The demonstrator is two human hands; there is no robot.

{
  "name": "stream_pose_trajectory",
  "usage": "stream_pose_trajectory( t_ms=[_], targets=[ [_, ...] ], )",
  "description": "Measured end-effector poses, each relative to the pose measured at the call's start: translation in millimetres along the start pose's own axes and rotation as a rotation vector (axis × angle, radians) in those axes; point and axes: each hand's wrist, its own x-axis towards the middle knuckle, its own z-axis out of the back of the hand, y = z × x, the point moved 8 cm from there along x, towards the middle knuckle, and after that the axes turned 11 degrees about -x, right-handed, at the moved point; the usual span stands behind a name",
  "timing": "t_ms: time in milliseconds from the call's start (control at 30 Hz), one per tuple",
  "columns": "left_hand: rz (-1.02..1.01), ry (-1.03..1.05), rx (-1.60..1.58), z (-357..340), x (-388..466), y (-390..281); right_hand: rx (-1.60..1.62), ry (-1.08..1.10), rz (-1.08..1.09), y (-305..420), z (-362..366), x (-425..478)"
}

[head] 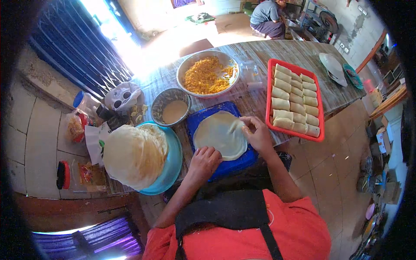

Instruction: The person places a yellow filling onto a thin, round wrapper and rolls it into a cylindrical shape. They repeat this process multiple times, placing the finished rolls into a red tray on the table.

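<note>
A thin round wrapper (219, 136) lies flat on a blue plastic tray (232, 165) in front of me. My right hand (259, 134) pinches its right edge between thumb and fingers, and small wrinkles show there. At the lower left edge of the wrapper rests my left hand (205, 162), its fingers curled; whether they grip the edge is hidden. To the left, a tall stack of wrappers (133, 157) leans in a turquoise plastic dish (175, 156). Beyond the tray stand a metal bowl of pale batter (175, 111) and a wide metal basin (179, 76) of orange shredded filling (206, 76).
A red tray (269, 97) with rows of rolled filled wrappers (296, 99) sits at the right table edge. White plates (332, 66) lie farther right. A white patterned cloth bag (123, 96) and a lidded jar (85, 102) are at left. A person (266, 18) sits beyond the table.
</note>
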Motion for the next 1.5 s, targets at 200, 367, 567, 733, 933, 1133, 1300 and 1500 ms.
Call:
stream_pose_trajectory(
  t_ms=[200, 367, 567, 733, 933, 1133, 1300, 1500],
  targets=[
    [0.016, 0.024, -0.031, 16.5, -2.1, -11.3, -0.032, 0.031, -0.026, 3.7, 7.6, -2.0],
    [-0.022, 0.016, -0.057, 13.3, -9.5, -8.2, -0.229, 0.009, 0.021, -2.2, 4.6, -5.0],
    [0.012, -0.014, -0.106, 10.7, -13.0, -3.0, -0.232, 0.008, 0.378, 40.8, 18.1, -30.0],
    [0.088, -0.098, -0.259, 13.6, -8.9, 7.8, -0.401, 0.171, 0.581, 80.3, -5.0, -59.6],
    [0.084, -0.143, -0.357, 26.6, -5.8, 6.9, -0.517, 0.215, 0.642, 63.6, -7.1, -53.9],
    [-0.056, -0.005, -0.261, 20.3, -13.9, -3.9, -0.507, 0.294, 0.759, 77.0, 13.4, -62.9],
    [-0.142, -0.050, -0.230, 30.1, -28.9, -16.4, -0.263, 0.082, 0.583, 84.8, 34.6, -8.0],
    [-0.094, -0.205, -0.166, 49.8, -47.0, -16.8, -0.165, 0.027, 0.531, 96.0, -14.6, 167.8]
  ],
)
